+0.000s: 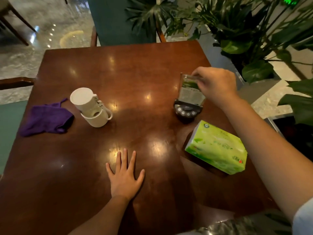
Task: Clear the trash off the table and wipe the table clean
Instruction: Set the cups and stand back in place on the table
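- Polished dark wood forms the table [135,68], which reflects several ceiling lights; pale marble floor shows beyond its far left edge, a teal chair [118,19] stands at the far side, and leafy plants [245,31] crowd the right.
- Near the left edge lies a crumpled purple cloth [46,118], flat on the wood, with a thin strand trailing from its far end.
- Just right of the cloth, a white mug [96,118] stands with a white paper cup [83,100] tilted into its mouth.
- At the near middle, the left hand [125,178] lies palm down on the bare table, fingers spread and flat, gripping nothing.
- Right of centre, a clear upright sign holder [189,92] with a green printed card stands in a dark round base [186,112] that has a row of small buttons.
- Reaching over from the right, the right hand [215,82] pinches the top edge of the sign holder between thumb and fingers.
- Nearer, beside the right forearm, a green tissue pack [216,148] rests on the table, tilted, just in front of the base.
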Tool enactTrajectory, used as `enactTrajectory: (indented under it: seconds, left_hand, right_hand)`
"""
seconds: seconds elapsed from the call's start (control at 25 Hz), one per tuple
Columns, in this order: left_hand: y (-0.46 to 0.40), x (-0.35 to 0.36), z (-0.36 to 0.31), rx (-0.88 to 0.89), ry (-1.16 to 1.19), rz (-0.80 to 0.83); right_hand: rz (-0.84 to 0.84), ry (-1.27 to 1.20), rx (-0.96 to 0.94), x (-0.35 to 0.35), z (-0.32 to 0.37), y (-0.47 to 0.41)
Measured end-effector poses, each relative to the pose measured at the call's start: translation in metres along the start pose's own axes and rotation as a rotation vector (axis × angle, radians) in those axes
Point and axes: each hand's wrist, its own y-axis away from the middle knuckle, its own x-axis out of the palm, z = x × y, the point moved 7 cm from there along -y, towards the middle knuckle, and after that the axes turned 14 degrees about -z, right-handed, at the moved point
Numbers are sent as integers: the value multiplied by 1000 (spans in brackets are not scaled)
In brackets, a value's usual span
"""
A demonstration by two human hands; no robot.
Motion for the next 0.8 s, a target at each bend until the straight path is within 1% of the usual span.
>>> enactTrajectory:
  seconds: [0.08, 0.2, 0.44, 0.64, 0.72, 0.8]
  left_hand:
    - [0, 1, 0, 1, 8, -11]
    - [-1, 0, 0, 9, 5, -16]
    - [-1, -1, 2, 11, 10, -29]
    - [0, -2, 3, 7, 31, -44]
    - [0, -3, 2, 5, 43, -50]
    - [0, -3, 3, 2, 50, -53]
  right_hand:
    - [-6, -99, -65, -1, 30, -17]
    - [30, -221, -107, 12, 75, -37]
    - [138, -334, -290, 55, 164, -49]
    - [189, -347, -351, 85, 194, -47]
    - [161, -349, -333, 94, 196, -46]
    - [86, -367, -311, 97, 196, -43]
